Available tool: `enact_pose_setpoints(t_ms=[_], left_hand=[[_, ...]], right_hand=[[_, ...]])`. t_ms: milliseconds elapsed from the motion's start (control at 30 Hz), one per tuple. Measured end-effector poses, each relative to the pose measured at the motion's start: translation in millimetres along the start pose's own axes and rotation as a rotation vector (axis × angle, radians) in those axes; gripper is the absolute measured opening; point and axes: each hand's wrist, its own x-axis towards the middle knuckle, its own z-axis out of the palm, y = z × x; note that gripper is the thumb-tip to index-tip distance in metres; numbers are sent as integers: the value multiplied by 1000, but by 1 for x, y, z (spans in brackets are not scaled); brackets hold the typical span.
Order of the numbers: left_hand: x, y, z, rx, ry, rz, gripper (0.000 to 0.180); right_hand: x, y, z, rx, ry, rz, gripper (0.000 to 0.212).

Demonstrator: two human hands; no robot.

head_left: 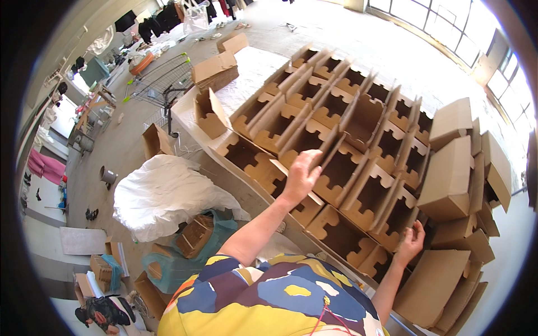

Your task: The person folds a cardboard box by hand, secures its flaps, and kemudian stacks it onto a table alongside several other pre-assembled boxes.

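Observation:
Rows of open brown cardboard boxes (341,228) stand close together on a long table, with notched cardboard pieces showing inside them. My left hand (303,175) is over the near row, fingers stretched out, beside a raised box flap (311,195). Whether it touches that flap I cannot tell. At the right end of the near row, my right hand (412,243) has its fingers apart and slightly curled, close to the box edges. I see nothing held in either hand.
Larger closed and flattened cartons (448,187) are stacked along the right side. A single open box (210,115) and another carton (216,70) sit at the table's left end. A wire shopping cart (162,84) and a white cloth bundle (162,196) are on the left floor.

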Motion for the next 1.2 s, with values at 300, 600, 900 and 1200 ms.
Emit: enact_pose_setpoints(t_ms=[300, 600, 900, 1200], left_hand=[[54, -137, -185, 221, 380, -71, 33], [91, -344, -339, 688, 367, -293, 41], [120, -323, -245, 287, 37, -167, 71], [122, -282, -233, 393, -228, 32, 66]], right_hand=[[-47, -37, 99, 75, -14, 70, 27], [-116, -109, 237, 53, -270, -8, 17], [-145, -139, 283, -48, -468, 41, 15], [-161, -149, 274, -189, -433, 43, 15]])
